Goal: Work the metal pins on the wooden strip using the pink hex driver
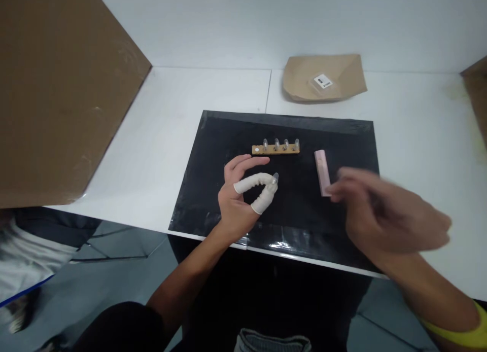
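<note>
Two hands in all: one left hand (236, 202), one right hand (384, 215). Two white finger covers (254, 181) on the left hand, one on the thumb and one on the index finger, with one clear cap (276, 176) at those two fingertips. Just beyond the left hand, one tan strip (290, 149) bearing four more clear caps (265, 144) and one white dot (256, 149). One pink bar (322, 172) by the right hand's fingertips; one yellow band (462, 337) on the arm behind that hand. One black mat (224, 134) beneath the hands. Well beyond both, one brown tray (304, 68) holding one clear box (316, 89) with one white label (323, 80)
</note>
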Motion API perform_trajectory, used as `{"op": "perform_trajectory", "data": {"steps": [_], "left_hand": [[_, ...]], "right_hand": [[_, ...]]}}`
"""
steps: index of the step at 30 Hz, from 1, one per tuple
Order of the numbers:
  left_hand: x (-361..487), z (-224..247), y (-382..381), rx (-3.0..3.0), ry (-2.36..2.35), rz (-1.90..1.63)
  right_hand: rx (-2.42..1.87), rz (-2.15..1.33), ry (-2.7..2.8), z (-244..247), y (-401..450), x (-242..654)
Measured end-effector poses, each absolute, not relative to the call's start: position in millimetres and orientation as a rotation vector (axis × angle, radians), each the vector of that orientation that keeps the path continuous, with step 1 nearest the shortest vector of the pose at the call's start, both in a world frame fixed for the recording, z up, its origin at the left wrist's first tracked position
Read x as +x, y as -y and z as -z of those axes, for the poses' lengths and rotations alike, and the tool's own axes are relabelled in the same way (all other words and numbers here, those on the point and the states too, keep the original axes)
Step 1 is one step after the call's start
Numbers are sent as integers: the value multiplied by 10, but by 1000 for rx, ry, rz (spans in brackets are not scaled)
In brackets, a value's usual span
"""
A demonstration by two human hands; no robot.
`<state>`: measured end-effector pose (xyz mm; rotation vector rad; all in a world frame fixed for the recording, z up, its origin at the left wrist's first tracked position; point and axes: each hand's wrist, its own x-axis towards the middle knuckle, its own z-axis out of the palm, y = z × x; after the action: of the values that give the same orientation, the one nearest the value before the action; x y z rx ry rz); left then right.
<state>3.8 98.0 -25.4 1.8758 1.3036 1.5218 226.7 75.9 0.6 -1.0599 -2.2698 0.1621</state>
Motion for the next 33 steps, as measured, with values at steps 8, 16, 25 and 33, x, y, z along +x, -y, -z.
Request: {"op": "perform_trajectory", "data": {"steps": [8, 16, 25, 33], "left_hand": [[-160, 393, -1443, 2021, -1430, -1386], [-299, 579, -1953, 2027, -1645, -1095], [-195, 420, -1885, 1931, -1824, -819], [-232, 468, -1836, 1992, -1882, -731]], "right_hand": [[-835, 149, 2204, 123, -823, 2110], [-945, -78, 2062, 409, -631, 2060], [-978, -203, 1990, 535, -516, 2030], [-973, -211, 1990, 607, -501, 2021]]}}
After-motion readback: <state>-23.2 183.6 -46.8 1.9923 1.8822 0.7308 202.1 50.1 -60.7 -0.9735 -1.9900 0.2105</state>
